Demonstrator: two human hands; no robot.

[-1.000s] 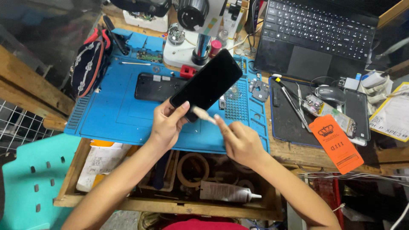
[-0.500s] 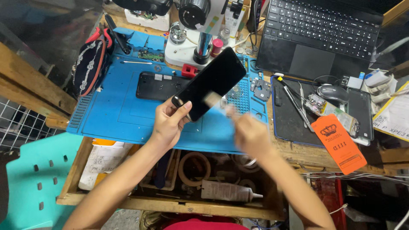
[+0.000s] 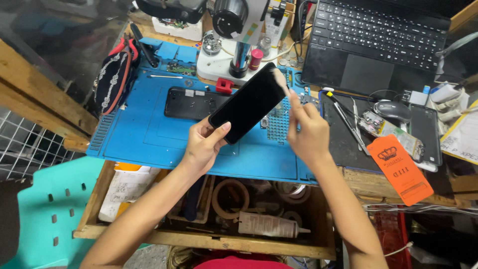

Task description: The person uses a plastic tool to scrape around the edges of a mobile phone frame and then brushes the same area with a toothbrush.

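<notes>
Above blue silicone repair mat (image 3: 144,134): left hand (image 3: 204,147) clasps lower end of black glossy flat phone screen (image 3: 249,102), thumb on glass, panel tilted toward upper right. Right hand (image 3: 308,132) pinches small pale wiping pad (image 3: 280,79) against panel's top corner. Dark phone body (image 3: 191,103) lies on mat behind. Open wooden drawer (image 3: 199,239) below.

1. One view only, from a camera worn on the person's head; it looks steeply down at the left hand (image 3: 205,144) and the right hand (image 3: 307,130); both forearms enter from the bottom edge.
2. It sits close; the hands fill the middle, above the flat blue rubber work mat (image 3: 144,134).
3. Beyond the right hand the frame reaches the open black laptop (image 3: 373,45); below both hands, the open wooden drawer (image 3: 209,238).
</notes>
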